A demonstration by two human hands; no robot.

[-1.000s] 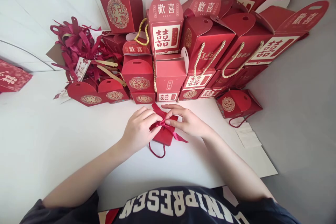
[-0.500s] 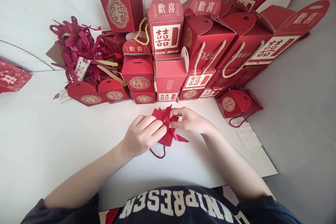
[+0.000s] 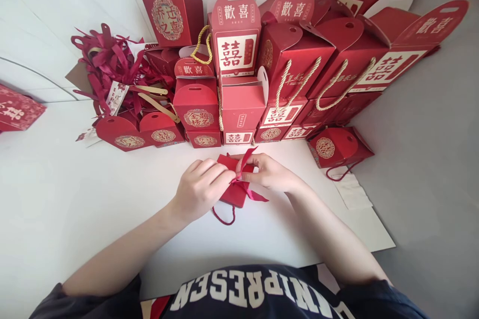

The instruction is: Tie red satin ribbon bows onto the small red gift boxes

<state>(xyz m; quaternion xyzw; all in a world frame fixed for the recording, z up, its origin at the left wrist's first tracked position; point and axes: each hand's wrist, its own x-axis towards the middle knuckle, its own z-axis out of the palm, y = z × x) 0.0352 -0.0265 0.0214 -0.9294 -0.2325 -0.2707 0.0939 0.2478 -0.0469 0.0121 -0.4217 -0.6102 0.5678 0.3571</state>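
A small red gift box (image 3: 236, 198) rests on the white table in front of me, with a dark red cord handle (image 3: 224, 221) curling out at its near side. Across its top runs a red ribbon (image 3: 258, 196), one tail lying to the right and another sticking up. My left hand (image 3: 204, 187) is closed, its fingertips pinching the ribbon over the box's middle. From the right, my right hand (image 3: 267, 172) also has its thumb and fingers closed around the ribbon, close to the left fingertips. The fingertips partly hide the crossing of the ribbon.
Stacked red gift boxes (image 3: 239, 99) line the back wall. A heap of red ribbons (image 3: 108, 60) lies at the back left. One red box with a cord (image 3: 339, 147) sits at the right, near white paper (image 3: 352, 190). Another red box (image 3: 18, 109) is at far left.
My left hand has shifted slightly left, drawing the ribbon with it. The ribbon's upright tail now leans to the right. The right hand has barely moved.
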